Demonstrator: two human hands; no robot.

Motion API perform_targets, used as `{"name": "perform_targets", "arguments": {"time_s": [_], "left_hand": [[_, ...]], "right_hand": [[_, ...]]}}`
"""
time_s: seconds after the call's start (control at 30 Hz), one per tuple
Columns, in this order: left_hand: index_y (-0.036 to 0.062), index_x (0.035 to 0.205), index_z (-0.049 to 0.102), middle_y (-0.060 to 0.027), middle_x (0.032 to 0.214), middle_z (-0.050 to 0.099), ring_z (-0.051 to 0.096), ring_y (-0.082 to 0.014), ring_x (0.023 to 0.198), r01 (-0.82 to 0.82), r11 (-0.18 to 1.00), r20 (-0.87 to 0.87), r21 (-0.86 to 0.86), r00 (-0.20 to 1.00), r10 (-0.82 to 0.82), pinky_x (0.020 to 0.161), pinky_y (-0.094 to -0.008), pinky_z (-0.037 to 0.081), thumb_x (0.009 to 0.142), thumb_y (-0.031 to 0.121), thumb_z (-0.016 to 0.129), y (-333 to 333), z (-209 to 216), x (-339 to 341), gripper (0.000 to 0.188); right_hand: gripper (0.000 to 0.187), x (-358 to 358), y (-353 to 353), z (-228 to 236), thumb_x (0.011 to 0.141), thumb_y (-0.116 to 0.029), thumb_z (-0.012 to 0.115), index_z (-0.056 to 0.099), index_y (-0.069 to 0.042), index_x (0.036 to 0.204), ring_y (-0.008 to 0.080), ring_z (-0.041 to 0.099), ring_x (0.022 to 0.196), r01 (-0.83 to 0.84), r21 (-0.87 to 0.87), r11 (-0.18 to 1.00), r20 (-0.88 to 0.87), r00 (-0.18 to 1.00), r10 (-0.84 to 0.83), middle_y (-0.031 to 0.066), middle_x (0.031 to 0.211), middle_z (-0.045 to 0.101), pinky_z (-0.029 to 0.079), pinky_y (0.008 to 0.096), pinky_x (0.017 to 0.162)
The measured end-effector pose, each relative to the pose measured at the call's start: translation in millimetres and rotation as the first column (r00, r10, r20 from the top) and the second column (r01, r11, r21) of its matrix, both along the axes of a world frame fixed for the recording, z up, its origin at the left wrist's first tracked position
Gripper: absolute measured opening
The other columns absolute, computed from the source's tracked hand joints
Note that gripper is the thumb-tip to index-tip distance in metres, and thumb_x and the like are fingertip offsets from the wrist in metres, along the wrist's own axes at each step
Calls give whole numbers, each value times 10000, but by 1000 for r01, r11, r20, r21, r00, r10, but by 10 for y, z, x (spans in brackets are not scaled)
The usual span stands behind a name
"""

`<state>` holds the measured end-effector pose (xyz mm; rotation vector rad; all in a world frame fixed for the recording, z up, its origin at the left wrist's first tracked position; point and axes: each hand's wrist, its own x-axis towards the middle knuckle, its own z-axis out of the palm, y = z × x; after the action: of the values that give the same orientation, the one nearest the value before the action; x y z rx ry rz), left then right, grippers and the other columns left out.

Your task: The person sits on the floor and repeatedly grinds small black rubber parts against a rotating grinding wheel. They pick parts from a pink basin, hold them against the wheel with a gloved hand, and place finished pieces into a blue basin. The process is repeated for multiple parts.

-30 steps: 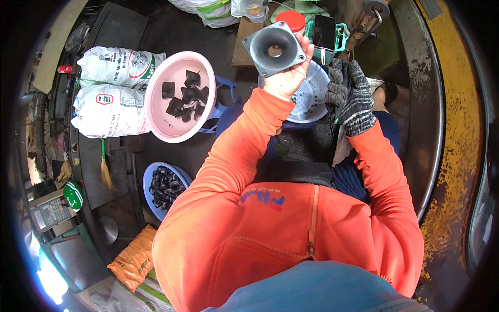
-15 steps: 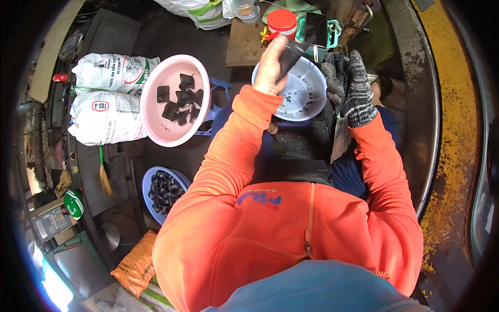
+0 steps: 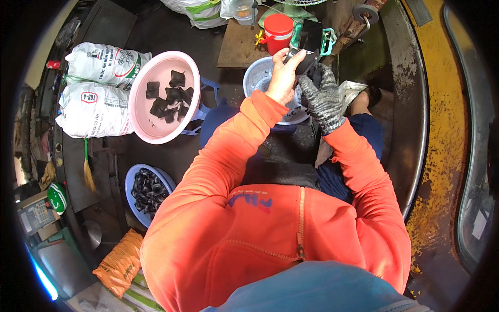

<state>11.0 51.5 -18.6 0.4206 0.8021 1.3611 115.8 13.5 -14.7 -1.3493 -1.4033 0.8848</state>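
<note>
In front of me a black piece, perhaps rubber (image 3: 312,63), is held between both hands above the white-blue perforated basket (image 3: 253,78). My bare left hand (image 3: 282,78) is closed on its left side, thumb on top. My right hand (image 3: 325,101), in a grey knitted glove, pinches its right side between thumb and fingers. The hands partly hide the piece and the basket. To the left, a pink basin (image 3: 148,125) holds several black cup-like pieces (image 3: 175,96). A blue basin (image 3: 134,203) nearer me is full of similar black parts (image 3: 150,190).
Beyond the basket stand a red-and-white jug (image 3: 278,34) and a phone (image 3: 311,35) by a green basket (image 3: 327,41). White sacks (image 3: 93,109) lie at the left, an orange sack (image 3: 119,262) at the near left. A yellow worn metal edge (image 3: 442,156) runs along the right.
My right hand has moved left from beside the basket and closed on the black piece. My left hand, still holding it, has shifted slightly right and nearer me. The view has shifted a little.
</note>
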Motion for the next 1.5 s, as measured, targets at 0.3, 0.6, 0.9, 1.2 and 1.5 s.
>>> {"name": "perform_targets", "arguments": {"time_s": [0.3, 0.6, 0.9, 1.2, 1.5], "left_hand": [[61, 1291, 344, -102, 1217, 563, 541, -194, 1112, 9, 886, -113, 464, 992, 49, 971, -345, 437, 780, 14, 728, 105, 234, -395, 641], [54, 1097, 533, -89, 1118, 640, 500, -233, 1206, 288, 600, -499, 746, 839, 218, 1031, -387, 377, 652, 60, 813, -97, 276, -313, 525], [78, 1021, 515, -93, 1070, 666, 518, -251, 1180, 294, 574, -503, 764, 829, 245, 1017, -404, 380, 667, 35, 798, -297, 378, -212, 455], [52, 1004, 597, -72, 1011, 676, 604, -214, 1034, 575, 365, -520, 732, 818, -246, 942, -351, 456, 652, 73, 812, -205, 427, -426, 413], [61, 1044, 539, -139, 1081, 648, 492, -373, 1209, 567, 464, -77, 680, 685, -725, 996, -498, 385, 728, 305, 742, -236, 242, -266, 449]], "right_hand": [[322, 247, 38, 117, 898, -348, 585, 583, -90, 1090, 143, 562, 628, -261, -393, 882, -620, 783, -45, 48, 819, 595, 465, 274, 530], [464, 206, 87, -206, 904, -188, 583, 426, -35, 1312, 227, 506, 1173, -294, 113, 949, 142, 950, 277, 116, 1266, 513, 415, 340, 985], [433, 48, -45, 58, 885, -186, 598, 429, -52, 1260, 175, 499, 1132, -347, 49, 936, -334, 878, 343, 70, 1228, 495, 425, 304, 925], [551, 334, -171, 103, 774, -217, 696, 457, -107, 1258, 182, 510, 1134, -629, 28, 777, 388, 723, 572, 33, 1232, 507, 432, 345, 947], [442, 100, -232, -583, 917, -197, 508, 418, -39, 1319, 143, 543, 1085, -344, -21, 939, -518, 807, 284, 79, 1184, 549, 431, 266, 941]]}}
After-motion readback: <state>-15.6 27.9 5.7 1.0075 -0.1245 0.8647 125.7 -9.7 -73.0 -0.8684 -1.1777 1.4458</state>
